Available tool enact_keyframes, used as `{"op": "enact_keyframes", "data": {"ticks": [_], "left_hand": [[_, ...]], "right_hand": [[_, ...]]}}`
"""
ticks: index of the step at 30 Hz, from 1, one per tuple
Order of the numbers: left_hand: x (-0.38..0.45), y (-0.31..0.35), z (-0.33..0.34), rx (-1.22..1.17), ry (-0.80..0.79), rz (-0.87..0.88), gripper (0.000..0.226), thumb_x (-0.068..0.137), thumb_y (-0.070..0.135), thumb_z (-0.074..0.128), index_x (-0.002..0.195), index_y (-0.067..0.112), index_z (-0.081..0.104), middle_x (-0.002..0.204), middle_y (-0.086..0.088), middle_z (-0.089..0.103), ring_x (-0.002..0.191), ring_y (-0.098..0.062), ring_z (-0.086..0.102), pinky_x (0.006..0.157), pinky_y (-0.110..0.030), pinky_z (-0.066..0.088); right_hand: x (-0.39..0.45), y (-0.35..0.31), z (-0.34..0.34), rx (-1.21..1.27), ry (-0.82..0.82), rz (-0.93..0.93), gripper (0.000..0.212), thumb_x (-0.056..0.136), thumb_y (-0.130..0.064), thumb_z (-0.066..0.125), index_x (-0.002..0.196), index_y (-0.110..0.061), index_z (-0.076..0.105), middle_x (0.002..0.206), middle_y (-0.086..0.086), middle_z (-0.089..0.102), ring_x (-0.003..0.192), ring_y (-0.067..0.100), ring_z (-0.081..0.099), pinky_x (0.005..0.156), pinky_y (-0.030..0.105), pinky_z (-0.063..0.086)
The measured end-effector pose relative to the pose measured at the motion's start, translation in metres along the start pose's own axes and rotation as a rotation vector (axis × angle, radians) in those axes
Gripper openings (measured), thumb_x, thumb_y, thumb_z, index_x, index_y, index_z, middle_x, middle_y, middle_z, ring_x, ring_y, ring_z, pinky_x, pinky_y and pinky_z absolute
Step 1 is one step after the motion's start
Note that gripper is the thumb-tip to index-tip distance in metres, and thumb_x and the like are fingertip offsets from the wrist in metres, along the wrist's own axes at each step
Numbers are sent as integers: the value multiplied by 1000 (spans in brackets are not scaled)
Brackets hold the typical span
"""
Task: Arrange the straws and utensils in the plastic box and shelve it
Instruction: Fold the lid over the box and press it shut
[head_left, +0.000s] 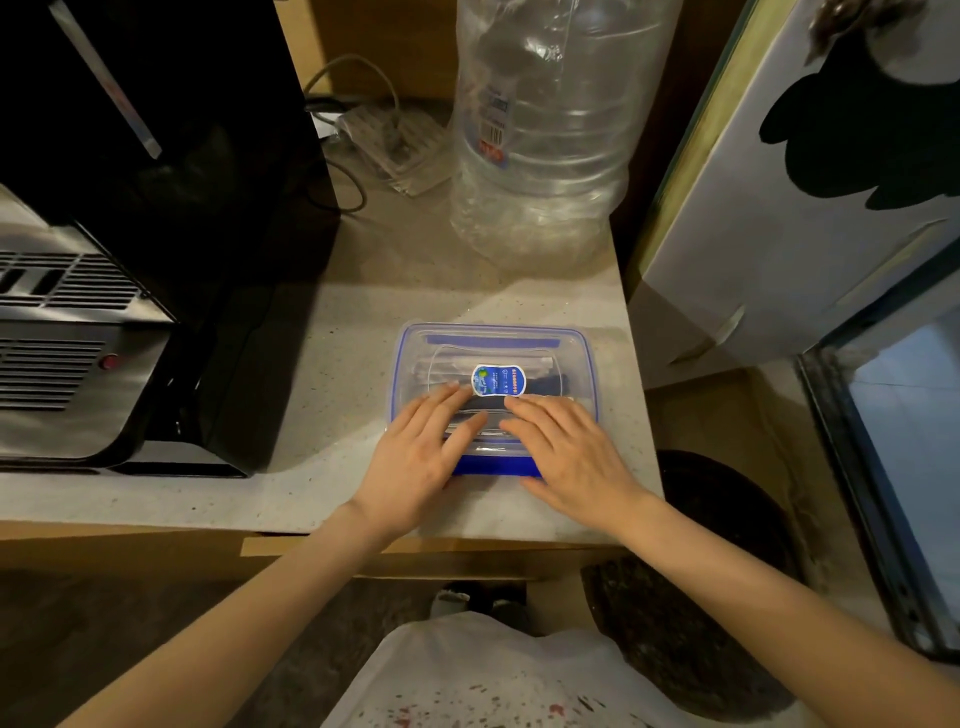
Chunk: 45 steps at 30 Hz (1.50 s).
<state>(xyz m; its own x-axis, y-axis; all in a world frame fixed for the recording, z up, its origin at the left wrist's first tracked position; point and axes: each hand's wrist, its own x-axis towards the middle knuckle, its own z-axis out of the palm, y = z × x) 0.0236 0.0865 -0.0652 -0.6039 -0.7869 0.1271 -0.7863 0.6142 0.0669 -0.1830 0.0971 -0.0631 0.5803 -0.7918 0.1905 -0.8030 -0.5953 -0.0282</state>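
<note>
The plastic box (493, 395) sits on the table (332, 374) directly under both sets of fingers, its clear lid (498, 358) with blue edging on top and the straws and utensils (545, 379) dimly visible through it. It looks light, stiff and rather slick, a thin shell that would flex if squeezed hard, so it is probably best lifted by its two short sides or under the rim, kept level so the loose contents do not slide. The left hand (415, 452) and right hand (571, 452) both lie palm down on the near half of the lid, wrists low over the table edge, fingers (447, 400) spread and flat, pressing rather than pinching anything. A big clear water bottle (540, 145) stands well beyond the fingertips, and a dark machine (104, 260) lies off to their left.
</note>
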Motion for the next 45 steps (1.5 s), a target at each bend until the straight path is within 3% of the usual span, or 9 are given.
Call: {"op": "enact_keyframes", "data": {"ticks": [9,12,14,16,29,33,36,41,45], "left_hand": [[-3,-17,-10,-66,39,148,65,67,37,80,123,9,59,128,-15,60,119,-30,57,92,-42,49],[-1,-20,-11,-81,79,178,49,90,46,48,122,11,60,126,-14,61,118,-28,58,92,-39,49],[0,-21,-12,-106,82,180,58,97,49,24,119,12,62,124,-12,64,115,-26,60,91,-37,49],[2,-21,-13,-124,80,187,61,97,49,19,117,13,64,121,-10,65,113,-25,62,90,-36,51],[13,-31,-21,-161,65,260,58,96,51,27,105,15,71,108,-9,72,101,-21,68,84,-33,55],[30,-35,-36,-319,37,172,61,88,63,34,97,16,73,91,-1,77,79,-12,72,65,-21,57],[56,-41,-46,-450,60,4,57,80,63,46,101,16,70,80,3,76,67,-5,67,61,-14,50],[97,-63,-41,-326,54,-133,41,74,36,74,108,14,68,92,-7,69,87,-25,64,71,-35,52],[114,-74,-34,-385,-61,-265,65,65,55,68,118,18,64,114,-8,61,108,-25,55,86,-29,41]], "right_hand": [[-7,13,0,250,71,-34,65,72,-34,77,127,-10,53,132,11,58,128,17,37,101,33,38],[-7,14,0,276,100,-31,53,81,-39,60,126,-11,55,130,10,60,127,16,40,100,32,40],[-5,15,0,292,131,-27,48,83,-38,53,122,-10,60,126,9,63,125,15,43,98,32,43],[-4,15,1,305,140,-21,45,84,-37,53,119,-10,63,123,8,65,123,15,44,97,31,44],[1,21,-4,519,67,65,40,83,-38,58,116,-17,67,123,-1,65,121,9,50,98,32,46],[15,31,-14,694,33,174,36,79,-31,71,111,-13,70,112,2,70,109,11,58,92,33,51],[38,43,-18,640,26,198,39,79,-27,73,115,-12,66,111,4,68,108,15,56,93,32,47],[79,74,-18,474,-25,288,50,84,-40,65,126,-16,55,128,2,58,122,18,47,102,32,30],[97,88,-9,478,-191,354,60,85,-51,57,135,-21,45,141,1,49,130,19,42,104,32,30]]}}
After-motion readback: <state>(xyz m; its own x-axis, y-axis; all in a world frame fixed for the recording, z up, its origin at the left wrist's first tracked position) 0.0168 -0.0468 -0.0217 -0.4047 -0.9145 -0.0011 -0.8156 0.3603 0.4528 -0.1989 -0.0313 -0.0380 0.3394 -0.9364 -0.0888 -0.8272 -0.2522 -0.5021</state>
